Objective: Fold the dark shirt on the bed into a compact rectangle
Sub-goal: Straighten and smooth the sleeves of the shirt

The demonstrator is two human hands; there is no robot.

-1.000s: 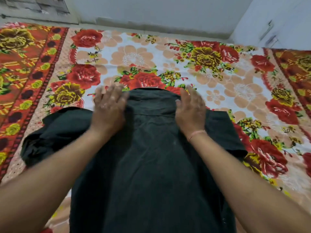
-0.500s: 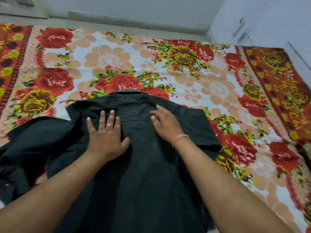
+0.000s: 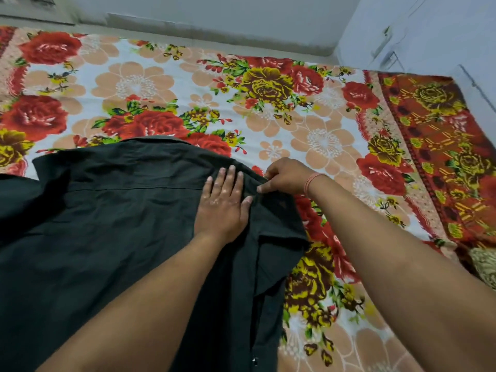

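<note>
Left hand [image 3: 222, 208] and right hand [image 3: 287, 179] had both slid over to the right shoulder of the shirt [image 3: 120, 224] since a moment earlier. From the head view, the shirt lay spread back-up on the bed [image 3: 161, 84], collar farthest from the person. Left hand pressed flat, fingers straight; right hand pinched the sleeve's top edge. I judged the first side fold was starting: next, the sleeve needed drawing inward. No container showed.
</note>
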